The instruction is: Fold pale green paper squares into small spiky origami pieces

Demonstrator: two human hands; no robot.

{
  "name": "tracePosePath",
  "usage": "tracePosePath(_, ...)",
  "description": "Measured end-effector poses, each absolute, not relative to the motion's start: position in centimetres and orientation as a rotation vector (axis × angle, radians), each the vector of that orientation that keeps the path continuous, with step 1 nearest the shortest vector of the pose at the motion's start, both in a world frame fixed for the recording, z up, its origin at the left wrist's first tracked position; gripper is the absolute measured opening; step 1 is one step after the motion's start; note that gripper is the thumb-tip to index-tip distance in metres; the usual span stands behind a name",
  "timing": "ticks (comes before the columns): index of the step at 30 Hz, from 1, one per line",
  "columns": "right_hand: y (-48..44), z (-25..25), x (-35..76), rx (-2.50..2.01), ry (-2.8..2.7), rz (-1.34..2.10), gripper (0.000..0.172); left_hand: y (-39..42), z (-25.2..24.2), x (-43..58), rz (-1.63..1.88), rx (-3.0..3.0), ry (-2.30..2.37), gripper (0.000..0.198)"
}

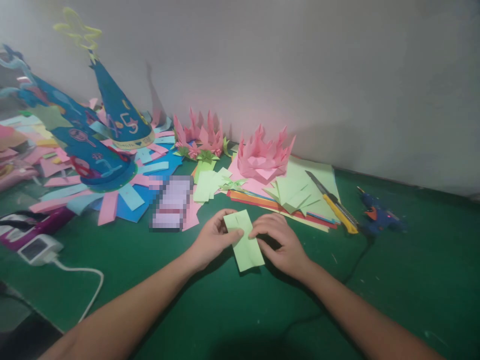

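Note:
A light green strip of paper (pixel 245 250) is held just above the green table, tilted, with a short crease or slit near its top. My left hand (pixel 213 237) is closed on its left edge, thumb lying across the front and fingers behind. On the other side, my right hand (pixel 281 242) pinches the paper's right edge between thumb and fingertips. Beyond my hands, folded light green paper pieces (pixel 294 197) rest on a stack of coloured sheets (pixel 326 172). Pink folded-paper lotus flowers (pixel 264 155) stand behind them.
Blue decorated cone hats (pixel 123 110) stand at the left among pink and blue strips. A blurred-out phone (pixel 172 202) lies left of my hands. To the right are a yellow utility knife (pixel 339 210) and a blue glue gun (pixel 378 215). A white cable (pixel 99 280) crosses the table's left side.

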State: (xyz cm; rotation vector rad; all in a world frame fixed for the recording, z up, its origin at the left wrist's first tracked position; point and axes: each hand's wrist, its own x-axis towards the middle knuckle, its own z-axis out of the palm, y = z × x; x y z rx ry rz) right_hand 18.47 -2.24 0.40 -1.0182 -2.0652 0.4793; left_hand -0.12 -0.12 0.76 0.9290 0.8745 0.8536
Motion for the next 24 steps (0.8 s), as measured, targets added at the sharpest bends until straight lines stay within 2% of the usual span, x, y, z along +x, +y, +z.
tracePosePath(4,-2.3,0.1,18.6,-0.989,-2.134,0.523,0.022,-0.1,0.6,-0.1,0.893,0.955,0.89,0.04)
tracePosePath(9,-2.3,0.0,18.5,-1.0,-2.134,0.565,0.02,-0.1,-0.1,-0.1,0.98,1.089,0.874,0.046)
tracePosePath(11,-2.3,0.0,18.4,-1.002,-2.161,0.59,0.017,-0.1,-0.3,-0.1,0.985,1.171,0.883,0.039)
tracePosePath(15,-2.2,0.1,18.5,-1.015,-2.174,0.582,0.009,-0.1,-0.5,-0.3,0.945,1.526,0.976,0.012)
tracePosePath(17,-2.1,0.1,18.5,-1.03,-2.147,0.58,0.005,-0.1,-0.5,-0.4,0.943,1.654,0.997,0.015)
tracePosePath(24,-2.3,0.1,18.4,-1.182,-1.95,0.634,0.021,-0.5,0.0,-0.2,0.944,1.719,0.957,0.017)
